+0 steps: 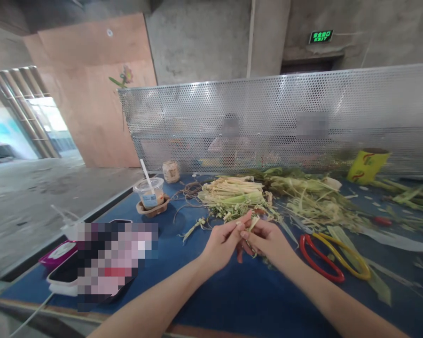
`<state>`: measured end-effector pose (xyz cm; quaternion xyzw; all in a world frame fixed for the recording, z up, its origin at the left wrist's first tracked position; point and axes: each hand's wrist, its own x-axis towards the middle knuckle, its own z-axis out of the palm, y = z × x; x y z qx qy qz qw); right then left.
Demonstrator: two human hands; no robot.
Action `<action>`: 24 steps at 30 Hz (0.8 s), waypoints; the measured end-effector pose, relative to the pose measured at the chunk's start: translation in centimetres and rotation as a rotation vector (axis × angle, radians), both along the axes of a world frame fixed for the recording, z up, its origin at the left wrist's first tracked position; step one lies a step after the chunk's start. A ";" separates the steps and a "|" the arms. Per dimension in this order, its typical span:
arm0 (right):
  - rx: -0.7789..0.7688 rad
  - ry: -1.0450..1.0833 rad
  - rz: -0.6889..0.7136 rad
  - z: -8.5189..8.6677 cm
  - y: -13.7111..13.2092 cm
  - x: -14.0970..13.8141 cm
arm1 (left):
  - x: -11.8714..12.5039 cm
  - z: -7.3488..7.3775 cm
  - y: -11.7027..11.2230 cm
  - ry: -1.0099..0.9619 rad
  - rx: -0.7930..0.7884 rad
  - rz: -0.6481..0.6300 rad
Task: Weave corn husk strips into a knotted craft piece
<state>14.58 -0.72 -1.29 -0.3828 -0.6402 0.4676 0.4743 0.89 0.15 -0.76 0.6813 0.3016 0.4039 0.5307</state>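
Note:
My left hand (224,238) and my right hand (264,233) meet above the blue table, fingers pinched round a small pale green piece of husk (254,222). Much of it is hidden by my fingers. Just beyond them lies a stacked bundle of pale husk strips (234,190), with small knotted green pieces (229,212) along its near side. One separate knotted piece (193,228) rests to the left of my hands. On the right are scissors with one red and one yellow handle loop (323,257); their blades cannot be made out.
A loose heap of husks (306,199) spreads behind the scissors, near a yellow roll (368,165). To the left stand a lidded cup with a straw (150,193), a jar (171,172) and a partly blurred phone (65,272). A perforated metal screen (204,108) borders the table's far side.

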 end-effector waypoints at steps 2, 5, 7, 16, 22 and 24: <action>0.046 -0.035 -0.039 0.2 -0.2 0.1 | -0.3 0.4 0.2 0.049 0.095 0.046; 0.087 -0.112 -0.101 0.5 -0.4 -0.1 | -0.8 0.9 0.3 0.136 0.378 0.227; 0.095 -0.141 -0.114 0.8 -0.7 -0.3 | -1.0 1.1 0.3 0.152 0.492 0.282; 0.040 -0.103 -0.120 0.3 -0.2 -0.4 | -0.6 0.3 1.0 0.098 0.153 0.265; -0.053 0.034 -0.127 -0.3 0.7 0.1 | -1.3 0.5 0.6 0.404 0.325 0.080; -0.099 0.072 -0.127 -0.4 0.6 0.0 | -1.2 0.6 0.5 0.445 0.352 0.047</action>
